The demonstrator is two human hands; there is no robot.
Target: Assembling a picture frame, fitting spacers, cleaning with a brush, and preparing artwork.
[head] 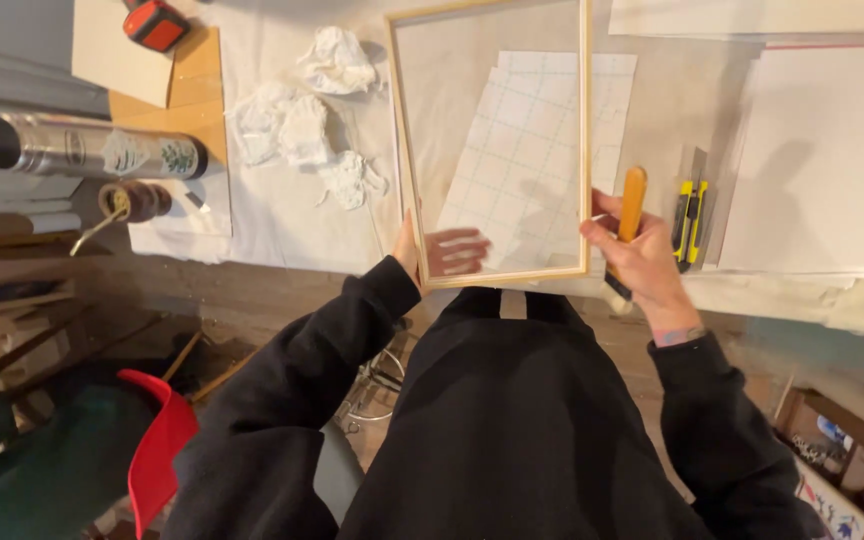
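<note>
Table edge (282, 262) — hands (642, 262) grip frame (497, 278).

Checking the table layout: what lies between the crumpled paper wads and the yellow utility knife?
In the head view, the wood-framed glass pane, held by both hands, lies between the paper wads and the utility knife, with gridded sheets showing through it.

Crumpled tissues (302, 120) crowd left of the frame (492, 150), yellow cutter (689, 212) just right, bare cloth (282, 225) between.

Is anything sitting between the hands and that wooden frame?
No. The left hand grips the wooden frame at its lower edge, fingers seen through the pane. The right hand, holding an orange-handled tool, touches its right edge.
</note>
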